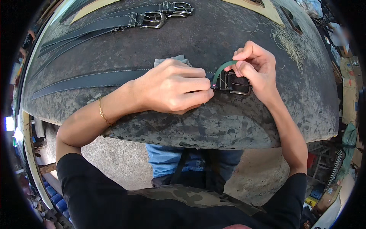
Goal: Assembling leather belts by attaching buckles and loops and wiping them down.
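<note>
A dark leather belt (95, 80) with pale edge stitching lies across the work surface, its metal buckle (241, 84) at the right end. My left hand (181, 87) is closed over the belt just left of the buckle, fingers bent down; its fingertips and whatever lies beneath them are partly hidden. Between thumb and fingers, my right hand (256, 68) pinches one end of a thin green strip (220, 69). The strip arches down to the belt beside the buckle, by the left fingertips. Loose pale thread ends show near the buckle. A grey cloth (162, 62) sits partly behind my left hand.
Several more dark belts (95, 29) with buckles (154, 20) lie at the far left of the worn, dark work surface (183, 129). A tangle of pale threads (288, 44) lies at the far right, near a flat dark piece (291, 20). Cardboard boxes (350, 72) stand beyond the right edge.
</note>
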Demonstrator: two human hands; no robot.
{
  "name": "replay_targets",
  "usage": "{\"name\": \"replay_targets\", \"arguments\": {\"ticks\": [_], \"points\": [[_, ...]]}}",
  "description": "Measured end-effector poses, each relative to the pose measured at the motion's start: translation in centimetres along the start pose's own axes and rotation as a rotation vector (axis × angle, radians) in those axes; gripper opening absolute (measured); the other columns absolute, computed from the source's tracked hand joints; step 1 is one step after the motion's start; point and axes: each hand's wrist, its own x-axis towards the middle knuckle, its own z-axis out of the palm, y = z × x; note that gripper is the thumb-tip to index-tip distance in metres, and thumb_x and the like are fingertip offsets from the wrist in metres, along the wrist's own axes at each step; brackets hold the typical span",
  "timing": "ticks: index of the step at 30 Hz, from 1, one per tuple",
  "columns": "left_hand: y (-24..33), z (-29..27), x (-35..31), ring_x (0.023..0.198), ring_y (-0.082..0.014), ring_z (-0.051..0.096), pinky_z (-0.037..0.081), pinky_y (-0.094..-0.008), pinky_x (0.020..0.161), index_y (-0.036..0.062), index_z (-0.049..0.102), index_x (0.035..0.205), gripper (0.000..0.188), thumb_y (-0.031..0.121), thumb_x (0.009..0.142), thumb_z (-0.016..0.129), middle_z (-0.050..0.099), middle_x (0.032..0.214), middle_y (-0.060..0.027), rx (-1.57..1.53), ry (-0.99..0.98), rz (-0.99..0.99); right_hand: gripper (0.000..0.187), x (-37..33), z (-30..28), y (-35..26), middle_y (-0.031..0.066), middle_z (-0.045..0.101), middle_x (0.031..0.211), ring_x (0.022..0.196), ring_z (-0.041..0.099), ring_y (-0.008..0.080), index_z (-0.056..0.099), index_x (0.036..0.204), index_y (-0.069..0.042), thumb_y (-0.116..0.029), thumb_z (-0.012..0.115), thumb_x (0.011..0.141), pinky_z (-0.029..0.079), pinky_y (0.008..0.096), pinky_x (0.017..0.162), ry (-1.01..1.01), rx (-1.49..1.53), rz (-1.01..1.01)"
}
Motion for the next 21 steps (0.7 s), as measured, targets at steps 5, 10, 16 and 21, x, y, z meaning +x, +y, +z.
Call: {"name": "replay_targets", "arguments": {"ticks": [5, 10, 16, 21], "points": [[-0.07, 0.2, 0.09, 0.053, -0.0157, 0.048, 0.039, -0.0287, 0.041, -0.0023, 0.063, 0.082, 0.019, -0.001, 0.066, 0.074, 0.044, 0.067, -0.003, 0.064, 0.024, 0.067, 0.004, -0.08, 0.07, 0.1, 0.0054, 0.061, 0.081, 0.077, 0.067, 0.0131, 0.055, 0.082, 0.001, 0.004, 0.056, 0.081, 0.051, 0.0236, 0.068, -0.005, -0.023, -0.02], [0.05, -0.09, 0.31, 0.053, -0.0148, 0.048, 0.038, -0.0278, 0.041, -0.0029, 0.064, 0.081, 0.016, -0.002, 0.067, 0.073, 0.043, 0.067, -0.0031, 0.097, 0.011, 0.112, 0.005, -0.17, 0.07, 0.1, 0.0053, 0.06, 0.083, 0.079, 0.066, 0.0129, 0.054, 0.08, 0.001, 0.004, 0.057, 0.08, 0.052, 0.0244, 0.07, -0.013, -0.057, -0.026], [0.21, -0.28, 0.41, 0.052, -0.0141, 0.047, 0.036, -0.0268, 0.04, -0.0032, 0.064, 0.081, 0.015, -0.002, 0.069, 0.072, 0.042, 0.066, -0.003, 0.115, -0.015, 0.123, 0.006, -0.17, 0.21, 0.01, 0.0046, 0.06, 0.082, 0.078, 0.064, 0.0107, 0.053, 0.078, 0.001, 0.004, 0.058, 0.08, 0.053, 0.0248, 0.071, -0.034, -0.082, -0.074], [0.43, -0.28, 0.45, 0.052, -0.0139, 0.047, 0.036, -0.0267, 0.04, -0.003, 0.064, 0.08, 0.014, -0.002, 0.069, 0.073, 0.042, 0.065, -0.0028, 0.126, -0.016, 0.113, 0.008, -0.22, 0.33, -0.05, 0.0039, 0.059, 0.08, 0.078, 0.064, 0.0103, 0.052, 0.077, 0.0, 0.004, 0.059, 0.08, 0.053, 0.0248, 0.071, -0.026, -0.072, -0.062]]}}
